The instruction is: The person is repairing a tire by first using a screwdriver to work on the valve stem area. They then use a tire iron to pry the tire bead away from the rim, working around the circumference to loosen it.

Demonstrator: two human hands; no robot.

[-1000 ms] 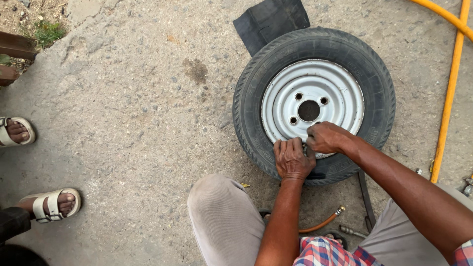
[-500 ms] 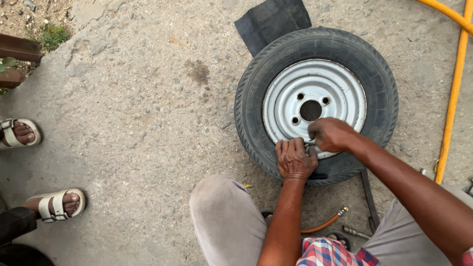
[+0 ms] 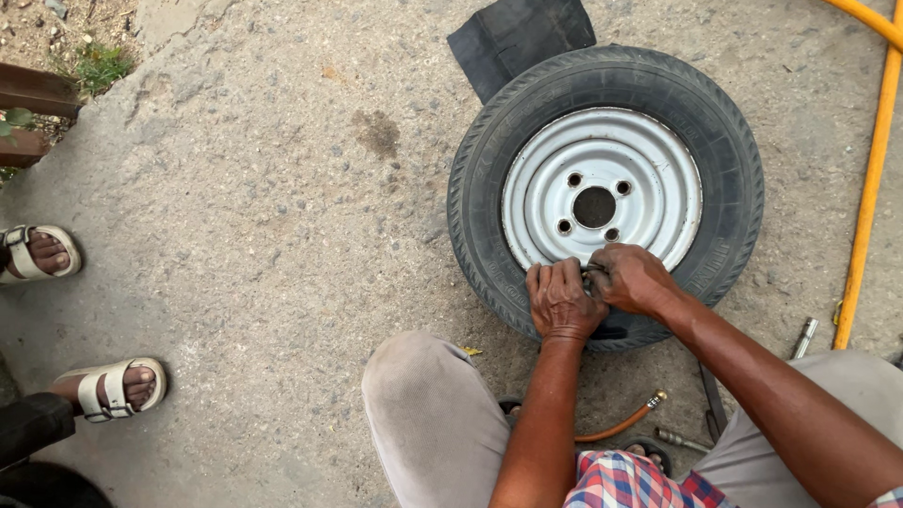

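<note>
A black tyre [image 3: 489,179] on a silver steel rim [image 3: 649,160] lies flat on the concrete. My left hand [image 3: 561,301] presses on the near side of the tyre with its fingers closed over the bead. My right hand [image 3: 632,278] sits beside it at the rim's near edge, fingers pinched on a small dark part that looks like the valve stem [image 3: 593,277]. What exactly is between the fingers is hidden.
A black rubber flap [image 3: 517,38] lies behind the tyre. A yellow hose [image 3: 870,179] runs down the right side. An orange air hose [image 3: 625,423] and metal tools [image 3: 804,337] lie by my knees. Another person's sandalled feet [image 3: 113,388] stand at the left.
The camera shifted slightly. My right hand has drawn in closer to my left hand at the rim's near edge; both stay on the tyre.
</note>
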